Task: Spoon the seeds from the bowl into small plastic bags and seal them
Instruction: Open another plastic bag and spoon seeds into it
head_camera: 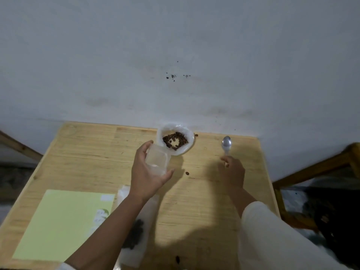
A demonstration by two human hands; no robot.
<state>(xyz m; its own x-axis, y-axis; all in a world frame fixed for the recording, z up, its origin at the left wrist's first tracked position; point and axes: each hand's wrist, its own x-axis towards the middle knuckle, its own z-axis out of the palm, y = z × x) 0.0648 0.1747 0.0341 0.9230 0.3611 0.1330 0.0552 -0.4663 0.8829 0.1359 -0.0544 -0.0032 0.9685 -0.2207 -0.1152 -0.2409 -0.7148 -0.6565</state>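
A white bowl point(187, 150) of brown seeds point(175, 140) stands at the far edge of the wooden table point(204, 191). My left hand point(145, 172) holds a small clear plastic bag point(157, 160) open just in front of the bowl, its top near the rim. My right hand point(232, 170) grips the handle of a metal spoon point(226, 143), whose bowl points away toward the wall and looks empty. Under my left forearm lies a filled bag of seeds point(135, 233) on a stack of clear bags point(123, 191).
A pale green sheet of paper point(62, 225) lies at the near left of the table. Loose seeds point(187, 173) are scattered near the middle, by the bowl and at the near edge. A white wall rises behind the table. Wooden frames stand left and right.
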